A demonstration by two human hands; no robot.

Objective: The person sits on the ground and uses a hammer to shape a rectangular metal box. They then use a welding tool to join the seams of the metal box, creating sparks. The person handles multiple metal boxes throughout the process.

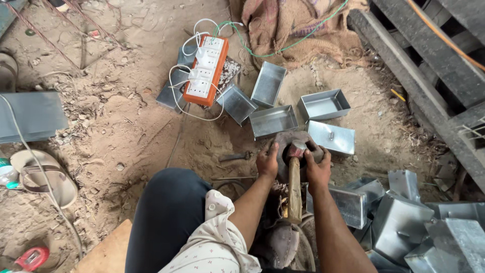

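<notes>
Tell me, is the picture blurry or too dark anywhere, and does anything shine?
In the head view, soft daylight keeps the dirt floor, both hands and the hammer sharp; the metal trays give a dull gleam, no harsh glare; the dark beams at the upper right sit in shade; the edges bend a little from the wide lens.

Sandy dirt floor [126,126], dark timber beams [429,76], daylight.
</notes>
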